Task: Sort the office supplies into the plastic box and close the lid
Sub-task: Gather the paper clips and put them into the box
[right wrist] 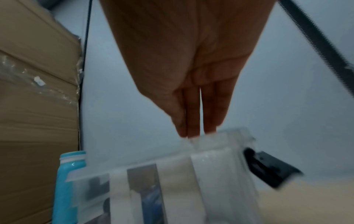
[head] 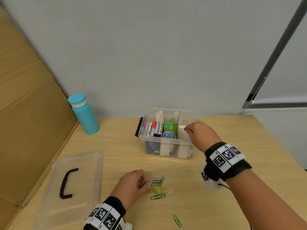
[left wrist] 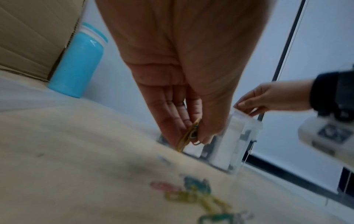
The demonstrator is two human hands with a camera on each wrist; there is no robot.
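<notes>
The clear plastic box (head: 166,144) stands open at the back of the table, with markers (head: 155,128) and green and blue items in its compartments. My right hand (head: 187,130) reaches over its right compartment. In the right wrist view the fingers (right wrist: 193,121) are straight, tips at the box (right wrist: 210,166) rim, with nothing seen between them. My left hand (head: 142,181) pinches a small bunch of paper clips (left wrist: 189,134) just above the table. More loose green and yellow clips (head: 157,188) lie beside it.
The clear lid (head: 86,171) with its black handle (head: 66,183) lies flat at the front left. A teal bottle (head: 84,115) stands at the back left against a cardboard sheet (head: 25,113). One green clip (head: 177,220) lies alone near the front edge.
</notes>
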